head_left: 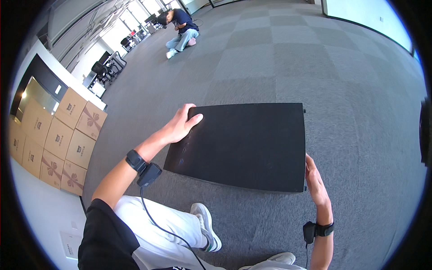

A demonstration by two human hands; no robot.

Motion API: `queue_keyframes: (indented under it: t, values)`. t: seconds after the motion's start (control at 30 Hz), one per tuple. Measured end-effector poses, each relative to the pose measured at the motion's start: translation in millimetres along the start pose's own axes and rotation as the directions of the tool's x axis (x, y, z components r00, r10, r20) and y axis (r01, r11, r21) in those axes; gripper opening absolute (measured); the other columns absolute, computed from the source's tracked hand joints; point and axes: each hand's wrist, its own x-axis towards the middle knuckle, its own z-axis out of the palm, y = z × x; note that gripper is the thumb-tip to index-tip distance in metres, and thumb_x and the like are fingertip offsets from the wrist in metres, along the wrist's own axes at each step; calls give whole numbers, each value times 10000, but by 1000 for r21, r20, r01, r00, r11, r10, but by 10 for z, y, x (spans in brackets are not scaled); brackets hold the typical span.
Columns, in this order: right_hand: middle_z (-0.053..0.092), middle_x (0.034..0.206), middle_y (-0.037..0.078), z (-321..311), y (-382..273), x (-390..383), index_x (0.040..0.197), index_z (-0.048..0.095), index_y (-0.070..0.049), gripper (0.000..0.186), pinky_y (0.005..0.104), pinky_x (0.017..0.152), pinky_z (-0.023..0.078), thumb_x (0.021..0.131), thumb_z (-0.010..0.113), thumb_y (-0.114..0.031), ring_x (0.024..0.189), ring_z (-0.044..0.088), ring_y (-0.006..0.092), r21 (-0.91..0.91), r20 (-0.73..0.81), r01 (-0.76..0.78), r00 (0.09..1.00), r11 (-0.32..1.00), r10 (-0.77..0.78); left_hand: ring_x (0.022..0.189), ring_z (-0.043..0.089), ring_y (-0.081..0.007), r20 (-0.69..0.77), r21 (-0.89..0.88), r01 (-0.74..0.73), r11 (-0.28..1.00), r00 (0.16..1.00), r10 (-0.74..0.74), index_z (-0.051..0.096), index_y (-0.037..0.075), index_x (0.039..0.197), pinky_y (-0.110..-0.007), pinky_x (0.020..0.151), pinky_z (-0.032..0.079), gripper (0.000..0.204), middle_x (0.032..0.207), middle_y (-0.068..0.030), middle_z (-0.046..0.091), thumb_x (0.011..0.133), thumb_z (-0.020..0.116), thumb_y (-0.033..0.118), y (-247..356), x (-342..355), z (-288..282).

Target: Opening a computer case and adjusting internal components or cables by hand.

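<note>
A black computer case [243,146], broad side panel facing up, lies level in front of me; whether it rests on the carpet or is held above it, I cannot tell. Small screw knobs stick out along its right end, and narrow slots show near the left end. My left hand [182,123] grips the far left corner, thumb over the top panel and the other fingers mostly hidden behind the edge. At the near right corner, my right hand [316,182] holds the end from the side, its fingertips partly hidden by the case.
Grey carpet tiles [288,58] cover the floor. Stacked cardboard boxes [58,139] stand along the left wall. A person [180,31] crouches at the far left, with office chairs [103,69] and desks beyond. A cable [157,227] hangs from the device on my left wrist.
</note>
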Motion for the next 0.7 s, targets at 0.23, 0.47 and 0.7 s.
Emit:
queue_keyframes:
  t: [0.23, 0.47, 0.7]
  values:
    - [386, 1581, 153, 246, -398, -259, 1525, 419, -155, 902, 523, 1205, 278, 898, 397, -804, 1483, 340, 322, -156, -264, 315, 900, 936, -347, 1346, 458, -450, -7, 23, 42, 999, 999, -41, 359, -14, 1426, -487, 1121, 369, 754, 1391, -362, 472, 1010, 457, 608, 120, 63, 47]
    - [586, 1337, 206, 335, -848, -222, 1048, 681, -118, 454, 556, 1053, 453, 934, 610, -552, 1283, 552, 386, -558, -71, 453, 809, 695, -584, 1373, 456, -437, 14, 146, 151, 978, 988, -155, 342, 6, 1457, -437, 1132, 358, 655, 1429, -343, 475, 1058, 406, 521, 297, -74, -54]
    - [679, 1174, 137, 392, -1306, 18, 1005, 708, -118, 282, 507, 1002, 503, 758, 790, -225, 1123, 647, 308, -734, 445, 545, 837, 405, -318, 1174, 610, -427, -3, 314, 158, 936, 986, -165, 367, 30, 1423, -457, 1001, 457, 629, 1246, -318, 599, 1050, 421, 533, 339, -208, -22]
